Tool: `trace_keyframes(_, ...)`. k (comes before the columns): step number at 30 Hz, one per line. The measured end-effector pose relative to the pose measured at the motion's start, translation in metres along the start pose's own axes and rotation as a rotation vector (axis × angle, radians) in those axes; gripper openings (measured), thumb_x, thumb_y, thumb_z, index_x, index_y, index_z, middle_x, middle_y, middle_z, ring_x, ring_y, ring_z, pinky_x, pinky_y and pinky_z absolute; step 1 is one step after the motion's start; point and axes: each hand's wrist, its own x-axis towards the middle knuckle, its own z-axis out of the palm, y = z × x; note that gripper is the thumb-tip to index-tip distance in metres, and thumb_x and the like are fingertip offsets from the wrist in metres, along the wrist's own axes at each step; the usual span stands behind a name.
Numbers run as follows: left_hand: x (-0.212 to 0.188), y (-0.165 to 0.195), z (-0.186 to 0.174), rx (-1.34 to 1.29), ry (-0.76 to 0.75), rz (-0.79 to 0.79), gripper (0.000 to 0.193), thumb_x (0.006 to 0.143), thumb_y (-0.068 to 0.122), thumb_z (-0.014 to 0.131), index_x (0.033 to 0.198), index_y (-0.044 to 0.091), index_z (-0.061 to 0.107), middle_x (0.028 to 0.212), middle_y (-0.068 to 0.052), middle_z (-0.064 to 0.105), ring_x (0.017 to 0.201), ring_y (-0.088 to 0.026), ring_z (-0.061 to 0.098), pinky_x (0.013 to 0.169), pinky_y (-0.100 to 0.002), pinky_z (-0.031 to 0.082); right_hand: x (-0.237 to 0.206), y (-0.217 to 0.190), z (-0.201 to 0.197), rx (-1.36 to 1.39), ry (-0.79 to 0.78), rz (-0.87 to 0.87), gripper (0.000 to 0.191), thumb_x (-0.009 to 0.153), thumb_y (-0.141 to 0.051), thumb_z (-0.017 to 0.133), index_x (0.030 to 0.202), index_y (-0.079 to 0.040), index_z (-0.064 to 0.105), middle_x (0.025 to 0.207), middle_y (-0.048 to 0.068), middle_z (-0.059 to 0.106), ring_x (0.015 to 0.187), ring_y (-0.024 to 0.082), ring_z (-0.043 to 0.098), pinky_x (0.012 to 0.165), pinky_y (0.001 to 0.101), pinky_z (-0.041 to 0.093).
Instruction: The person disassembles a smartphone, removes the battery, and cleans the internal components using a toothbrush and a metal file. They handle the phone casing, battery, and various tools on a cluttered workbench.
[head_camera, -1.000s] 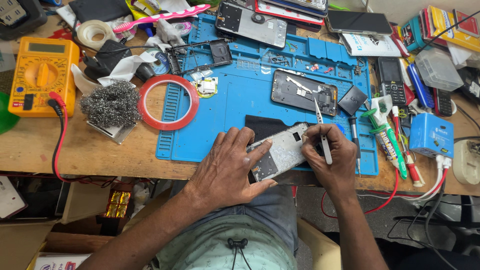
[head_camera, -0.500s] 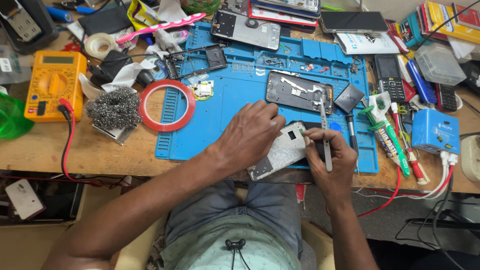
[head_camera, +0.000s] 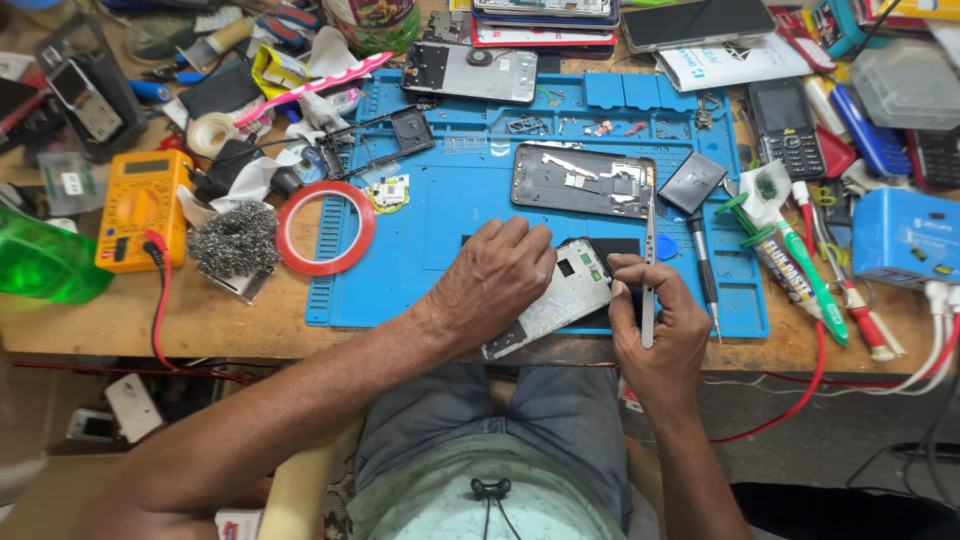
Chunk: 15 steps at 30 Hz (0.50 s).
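Observation:
My left hand (head_camera: 495, 280) lies over an opened silver phone (head_camera: 560, 300) and presses it down on the blue work mat (head_camera: 450, 210) near the table's front edge. My right hand (head_camera: 655, 320) grips metal tweezers (head_camera: 648, 270) that point away from me, and its fingertips touch the phone's upper right corner. A black phone frame (head_camera: 585, 180) with bare insides lies on the mat just beyond both hands.
A red tape ring (head_camera: 325, 228), steel wool (head_camera: 235, 240) and a yellow multimeter (head_camera: 140, 208) sit to the left. A screwdriver (head_camera: 702, 270), tubes and a blue box (head_camera: 905, 240) lie to the right. Phones and parts crowd the back of the bench.
My view has shifted, so the bench sits higher and to the right in the frame. Both hands stay on the silver phone, and the tweezers remain in my right hand.

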Motion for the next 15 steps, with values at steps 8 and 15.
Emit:
trace_keyframes(8, -0.0036, 0.0027, -0.0011, -0.196, -0.03, -0.123, 0.009, 0.086, 0.0, 0.061, 0.094, -0.001, 0.058, 0.092, -0.012, 0.054, 0.085, -0.025, 0.065, 0.074, -0.038, 0.057, 0.0036, -0.0057, -0.002, -0.044, -0.022, -0.096, 0.017, 0.093, 0.004, 0.068, 0.108, -0.001, 0.064, 0.115, 0.014, 0.075, 0.105, 0.028, 0.076, 0.088, 0.0382, 0.058)
trace_keyframes(15, -0.005, 0.0029, 0.0007, -0.369, -0.022, -0.277, 0.012, 0.095, 0.004, 0.061, 0.105, -0.001, 0.06, 0.1, -0.014, 0.058, 0.081, -0.031, 0.07, 0.069, -0.042, 0.058, 0.0046, -0.0049, -0.0019, -0.024, -0.059, -0.04, 0.018, 0.092, 0.002, 0.068, 0.109, -0.002, 0.064, 0.115, 0.013, 0.075, 0.104, 0.025, 0.076, 0.084, 0.0367, 0.06)
